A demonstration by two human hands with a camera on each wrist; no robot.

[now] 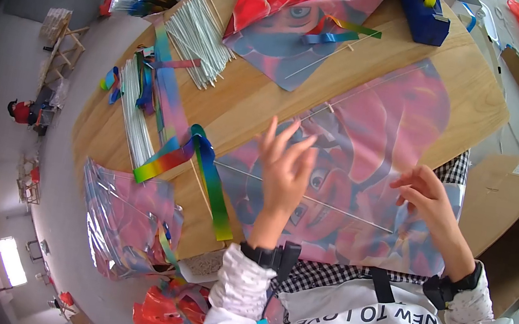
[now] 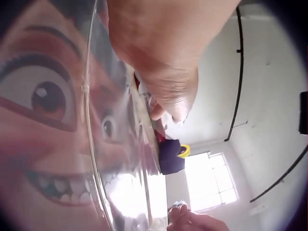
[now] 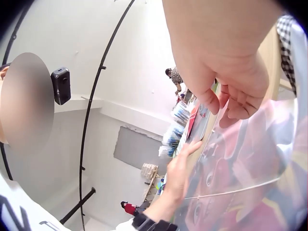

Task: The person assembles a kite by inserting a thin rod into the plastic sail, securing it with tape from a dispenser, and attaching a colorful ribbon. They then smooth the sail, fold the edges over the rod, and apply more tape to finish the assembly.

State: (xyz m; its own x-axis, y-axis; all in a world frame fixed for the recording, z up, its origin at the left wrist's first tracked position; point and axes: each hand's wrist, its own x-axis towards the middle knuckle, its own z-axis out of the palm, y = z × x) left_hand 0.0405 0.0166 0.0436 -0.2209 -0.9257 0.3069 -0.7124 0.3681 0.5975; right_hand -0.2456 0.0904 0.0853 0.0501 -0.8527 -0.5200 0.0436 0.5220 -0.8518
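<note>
A thin printed sheet (image 1: 381, 138) with a cartoon face lies flat beneath both hands, spanning the space between them and reaching past the fingertips. Its long axis follows a slim rod (image 1: 347, 214) that runs between the face's two eyes. The narrow end points left, beyond the left hand; from there the rod passes beneath that hand and ends short of the right hand, on the wearer's side of it. A second rod (image 1: 384, 83) slants away along the far edge.

The left hand (image 1: 284, 170) is raised above the sheet, fingers spread apart and holding nothing. The right hand (image 1: 430, 199) hovers over the other side, fingers loosely bent, with nothing visible between them and the thumb.

Left of the left hand lie a rainbow ribbon (image 1: 215, 199) and, farther out, a bundle of white sticks (image 1: 136, 112). Beyond the fingertips, another printed sheet (image 1: 283, 48) and a blue tape dispenser (image 1: 421, 13) sit on the wooden table (image 1: 476, 93). A cardboard box (image 1: 503, 198) stands to the right of the right hand.
</note>
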